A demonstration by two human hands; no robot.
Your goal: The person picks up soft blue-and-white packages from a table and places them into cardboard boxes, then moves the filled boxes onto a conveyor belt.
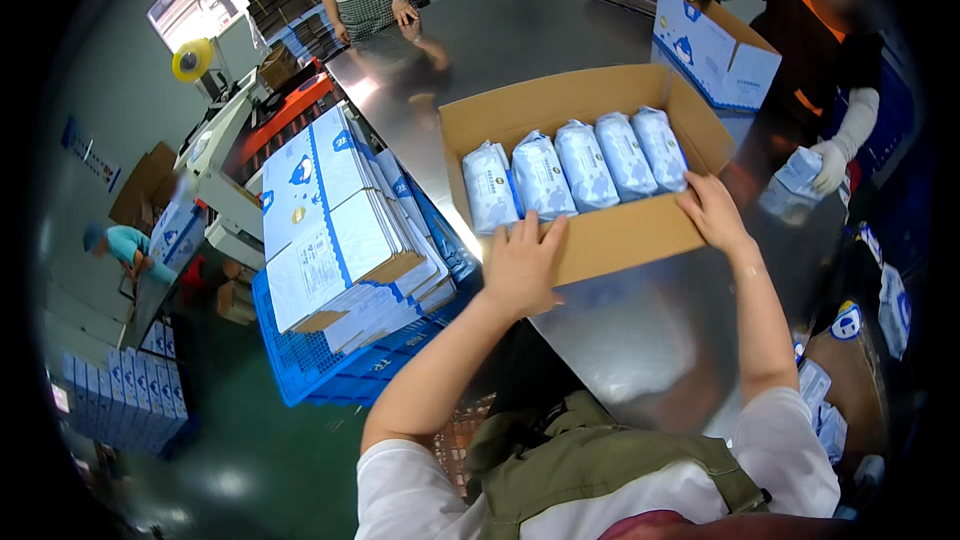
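Fingers (529,228) on one box (632,240): five packs (587,168)

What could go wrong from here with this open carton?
The five packs might shift or tip if the carton is jolted, since they sit side by side in a row.
The left hand has its fingers at the near edge, close to the packs, so it could knock one.
The flattened cartons, stacked unevenly above the blue crate, might slide if the left forearm bumps them.
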